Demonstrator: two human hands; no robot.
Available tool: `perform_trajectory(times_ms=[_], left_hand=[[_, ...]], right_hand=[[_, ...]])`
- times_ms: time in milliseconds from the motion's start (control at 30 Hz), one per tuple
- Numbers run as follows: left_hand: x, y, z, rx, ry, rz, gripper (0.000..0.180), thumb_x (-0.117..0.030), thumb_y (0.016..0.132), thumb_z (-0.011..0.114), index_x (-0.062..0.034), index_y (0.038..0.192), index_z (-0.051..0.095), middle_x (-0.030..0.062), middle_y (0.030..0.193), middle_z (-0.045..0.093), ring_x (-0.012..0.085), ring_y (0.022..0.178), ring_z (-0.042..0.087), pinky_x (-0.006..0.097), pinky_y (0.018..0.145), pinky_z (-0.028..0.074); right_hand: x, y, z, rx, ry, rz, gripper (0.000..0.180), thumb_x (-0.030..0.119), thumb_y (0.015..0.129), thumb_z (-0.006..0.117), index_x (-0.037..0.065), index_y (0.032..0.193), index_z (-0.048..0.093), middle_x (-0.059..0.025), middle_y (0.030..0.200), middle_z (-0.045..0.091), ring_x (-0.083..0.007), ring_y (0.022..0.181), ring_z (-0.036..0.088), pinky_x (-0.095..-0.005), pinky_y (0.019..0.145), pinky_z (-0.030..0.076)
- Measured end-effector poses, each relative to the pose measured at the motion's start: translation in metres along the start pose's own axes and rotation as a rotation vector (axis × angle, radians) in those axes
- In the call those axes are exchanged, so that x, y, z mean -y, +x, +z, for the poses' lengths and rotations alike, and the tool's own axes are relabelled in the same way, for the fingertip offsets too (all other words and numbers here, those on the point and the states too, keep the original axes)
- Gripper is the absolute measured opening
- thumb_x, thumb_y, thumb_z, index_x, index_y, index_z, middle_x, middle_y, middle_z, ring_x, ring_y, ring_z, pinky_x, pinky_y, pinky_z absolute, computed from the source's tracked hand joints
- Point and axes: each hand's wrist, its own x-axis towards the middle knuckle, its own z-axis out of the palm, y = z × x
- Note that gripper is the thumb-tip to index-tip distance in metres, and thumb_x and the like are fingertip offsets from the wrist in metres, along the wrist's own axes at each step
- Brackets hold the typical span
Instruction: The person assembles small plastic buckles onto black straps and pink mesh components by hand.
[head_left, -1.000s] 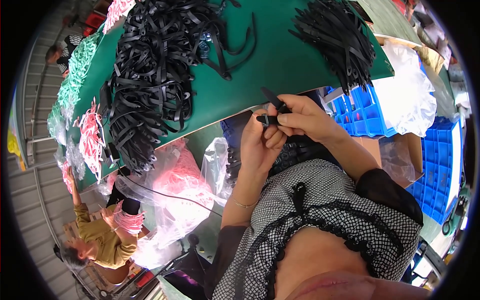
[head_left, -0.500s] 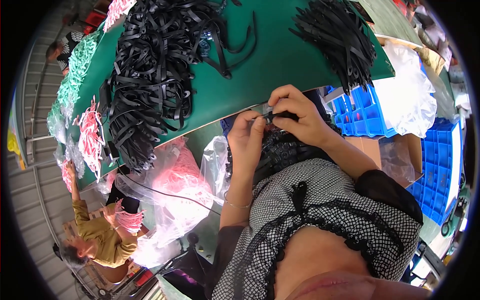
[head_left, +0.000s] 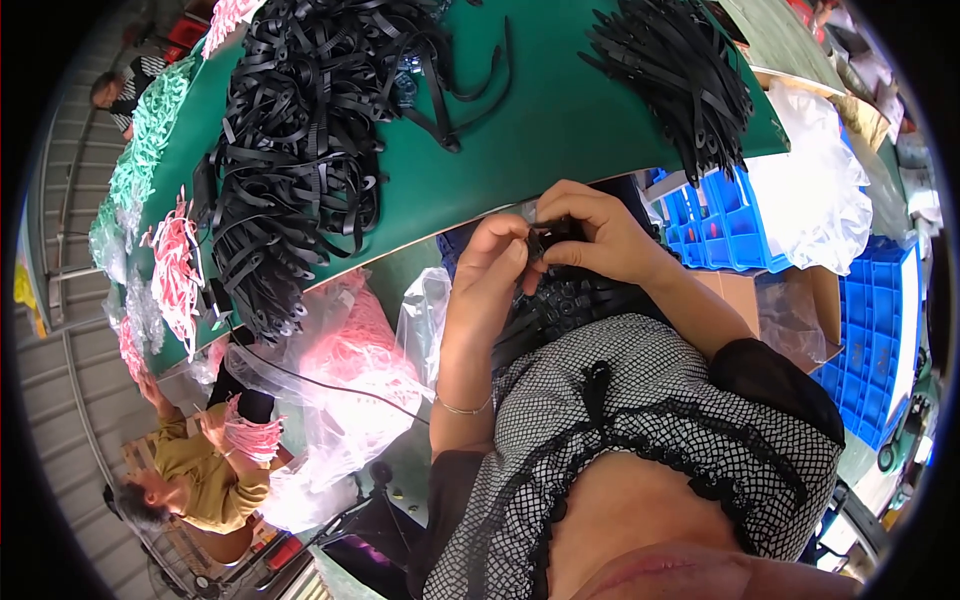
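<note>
My left hand (head_left: 488, 268) and my right hand (head_left: 605, 235) meet just off the near edge of the green table (head_left: 520, 165). Between their thumbs and fingertips is the end of a black strap (head_left: 545, 238); the fingers cover much of it. Both hands are closed in a pinch. Beneath them, more black straps (head_left: 560, 310) with buckle-like ends lie in my lap. A large tangled heap of black straps (head_left: 300, 140) covers the table's left part. A neater bundle of black straps (head_left: 690, 85) lies at the right end.
Blue crates (head_left: 715, 225), a white plastic bag (head_left: 820, 175) and a cardboard box (head_left: 725, 295) stand at the right. Clear bags of pink straps (head_left: 360, 345) sit below the table's left side. A co-worker (head_left: 205, 470) at lower left holds pink straps (head_left: 252, 435).
My left hand has turned and shifted slightly left, and my right fingers have curled closer round the strap. The co-worker's outstretched arm has moved a little lower in view.
</note>
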Motion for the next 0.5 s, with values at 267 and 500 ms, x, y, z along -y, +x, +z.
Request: perform_trajectory(times_ms=[267, 500], left_hand=[[-0.001, -0.001, 0.001, 0.036, -0.133, -0.031, 0.013, -0.018, 0.086, 0.053, -0.0064, 0.088, 0.047, 0.0055, 0.075, 0.054, 0.0118, 0.058, 0.048, 0.023, 0.048, 0.037], [0.008, -0.001, -0.009, 0.163, -0.365, -0.087, 0.02, -0.019, 0.079, 0.055, -0.0038, 0.076, 0.043, 0.0106, 0.072, 0.055, 0.0167, 0.052, 0.05, 0.024, 0.049, 0.038]], right_hand=[[0.01, 0.003, 0.004, 0.024, 0.17, -0.011, 0.021, 0.003, 0.072, 0.067, -0.001, 0.089, 0.056, -0.0051, 0.095, 0.047, -0.0126, 0.086, 0.048, -0.0242, 0.074, 0.04], [0.009, 0.001, 0.014, -0.016, 0.357, -0.006, 0.02, 0.003, 0.071, 0.069, 0.001, 0.088, 0.058, -0.0049, 0.093, 0.046, -0.0121, 0.084, 0.047, -0.0236, 0.074, 0.04]])
